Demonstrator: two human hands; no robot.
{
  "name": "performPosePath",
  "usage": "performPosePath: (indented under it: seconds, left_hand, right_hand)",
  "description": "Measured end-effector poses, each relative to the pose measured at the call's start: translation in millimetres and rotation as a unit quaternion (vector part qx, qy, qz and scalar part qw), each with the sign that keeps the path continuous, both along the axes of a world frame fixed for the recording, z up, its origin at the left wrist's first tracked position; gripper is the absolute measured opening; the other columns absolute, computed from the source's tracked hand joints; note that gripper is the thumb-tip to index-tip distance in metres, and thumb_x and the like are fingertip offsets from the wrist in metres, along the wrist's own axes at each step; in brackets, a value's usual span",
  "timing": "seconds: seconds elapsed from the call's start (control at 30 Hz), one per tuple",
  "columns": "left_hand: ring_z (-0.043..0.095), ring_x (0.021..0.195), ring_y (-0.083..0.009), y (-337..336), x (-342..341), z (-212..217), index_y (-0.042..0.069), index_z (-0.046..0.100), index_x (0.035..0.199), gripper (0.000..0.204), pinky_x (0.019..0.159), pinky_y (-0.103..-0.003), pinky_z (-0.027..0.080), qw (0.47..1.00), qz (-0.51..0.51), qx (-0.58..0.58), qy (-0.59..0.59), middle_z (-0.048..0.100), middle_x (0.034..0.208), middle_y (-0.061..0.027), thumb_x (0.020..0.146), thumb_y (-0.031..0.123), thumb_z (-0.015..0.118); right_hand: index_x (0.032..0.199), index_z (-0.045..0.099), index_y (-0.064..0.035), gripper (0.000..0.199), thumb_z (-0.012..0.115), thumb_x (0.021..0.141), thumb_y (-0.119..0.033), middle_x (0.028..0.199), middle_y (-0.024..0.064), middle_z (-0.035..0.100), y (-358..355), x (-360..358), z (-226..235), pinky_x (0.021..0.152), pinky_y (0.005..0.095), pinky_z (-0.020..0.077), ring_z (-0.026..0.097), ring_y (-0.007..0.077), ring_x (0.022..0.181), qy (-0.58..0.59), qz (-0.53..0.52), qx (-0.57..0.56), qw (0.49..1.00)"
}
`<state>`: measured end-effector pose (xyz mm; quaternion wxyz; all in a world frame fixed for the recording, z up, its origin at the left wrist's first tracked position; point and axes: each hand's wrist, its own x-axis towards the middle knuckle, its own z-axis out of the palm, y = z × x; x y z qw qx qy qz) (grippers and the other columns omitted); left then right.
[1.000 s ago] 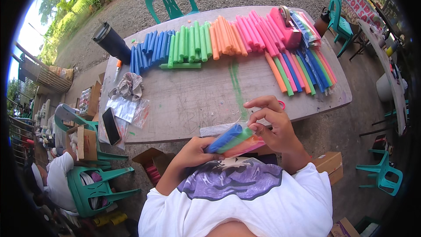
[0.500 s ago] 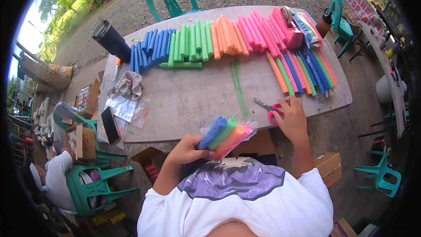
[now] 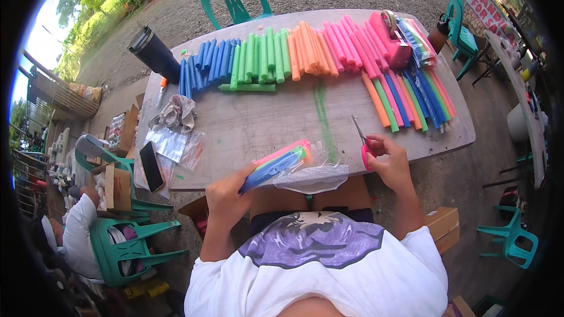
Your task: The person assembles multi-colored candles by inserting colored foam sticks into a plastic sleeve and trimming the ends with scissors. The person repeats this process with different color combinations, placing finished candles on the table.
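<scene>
Left hand (image 3: pixel 226 194) is gripping a bundle (image 3: pixel 276 163) of coloured sticks at the desk (image 3: pixel 258 123) near edge, its clear bag mouth trailing free — presumably to be trimmed. Right hand (image 3: pixel 390 164) is holding scissors (image 3: pixel 362 141), fingers through the pink handles — blades apparently closed, resting on the desk.

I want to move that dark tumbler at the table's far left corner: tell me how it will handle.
The dark tumbler stands tall and narrow near the table edge, so a push could tip it. Its smooth lidded body looks rigid, perhaps slippery. Whether it is full, hence its weight, cannot be told.
</scene>
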<state>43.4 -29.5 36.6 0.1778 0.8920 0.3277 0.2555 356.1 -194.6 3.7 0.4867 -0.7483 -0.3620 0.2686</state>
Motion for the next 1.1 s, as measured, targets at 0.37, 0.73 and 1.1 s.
performPosePath:
  seconds: [0.37, 0.73, 1.1]
  left_hand:
    - [0.071, 0.092, -0.0257, 10, 8, -13, 0.01, 0.067, 0.115, 0.05, 0.075, -0.035, 0.056, 0.984, 0.039, 0.168, 0.049, 0.072, 0.107, -0.0087, 0.066, 0.002, 0.072]
    - [0.069, 0.101, -0.0266, 12, 14, -16, 0.011, 0.068, 0.117, 0.053, 0.081, -0.037, 0.056, 0.973, 0.033, 0.217, 0.076, 0.07, 0.114, -0.009, 0.065, -0.001, 0.068]
    - [0.07, 0.093, -0.0234, 13, 18, -15, 0.013, 0.07, 0.114, 0.044, 0.073, -0.035, 0.056, 0.97, 0.035, 0.231, 0.073, 0.072, 0.109, -0.0047, 0.072, 0.004, 0.068]
  right_hand:
    - [0.116, 0.065, -0.0057, 0.05, 0.085, 0.07, -0.009, 0.09, -0.0003, 0.064, 28, -66, -32, 0.077, 0.0246, 0.0487, 0.058, 0.008, 0.08, 0.069, 0.134, 0.13, 0.98]
    - [0.109, 0.07, -0.0054, 0.039, 0.083, 0.072, -0.013, 0.084, 0.0038, 0.067, 39, -83, -30, 0.067, 0.0246, 0.0498, 0.061, 0.0095, 0.071, 0.048, 0.09, 0.129, 0.986]
    - [0.103, 0.071, -0.0017, 0.033, 0.083, 0.074, -0.01, 0.079, 0.0022, 0.069, 35, -85, -26, 0.061, 0.0219, 0.0473, 0.059, 0.0045, 0.066, 0.056, 0.043, 0.115, 0.991]
